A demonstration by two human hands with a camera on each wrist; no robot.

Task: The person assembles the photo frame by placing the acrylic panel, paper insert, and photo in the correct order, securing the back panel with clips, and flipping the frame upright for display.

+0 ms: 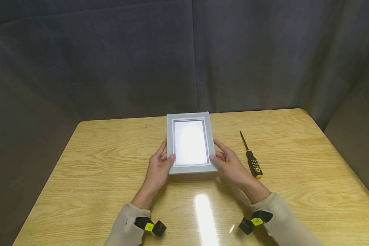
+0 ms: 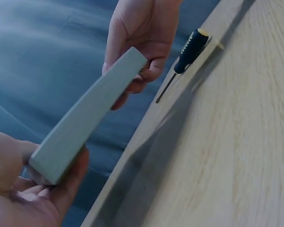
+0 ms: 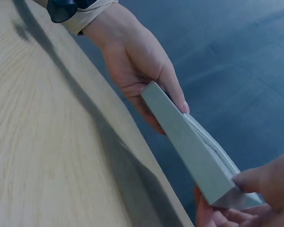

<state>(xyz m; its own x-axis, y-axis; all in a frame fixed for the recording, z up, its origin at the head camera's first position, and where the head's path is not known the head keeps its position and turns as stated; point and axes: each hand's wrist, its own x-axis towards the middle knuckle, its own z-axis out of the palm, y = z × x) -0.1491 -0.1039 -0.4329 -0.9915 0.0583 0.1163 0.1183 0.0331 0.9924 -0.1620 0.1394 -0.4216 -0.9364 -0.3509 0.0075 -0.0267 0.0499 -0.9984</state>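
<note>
Both hands hold a light grey-blue picture frame (image 1: 169, 136) up above the table, its front facing the head camera and bright glare across its pane. My left hand (image 1: 158, 167) grips the lower left edge, thumb on the front border and fingers behind. At the lower right edge my right hand (image 1: 232, 166) grips it the same way. From the left wrist view the frame's thick bottom edge (image 2: 87, 116) shows, spanning both hands. The right wrist view gives that bottom edge (image 3: 182, 142) and part of the moulded front. The frame's back is hidden.
A screwdriver (image 1: 253, 164) with a black and yellow handle lies on the wooden table (image 1: 110, 177), right of the right hand, its tip pointing away. Dark curtains (image 1: 110, 68) hang behind the table and at its sides. A light reflection shows on the tabletop near the front.
</note>
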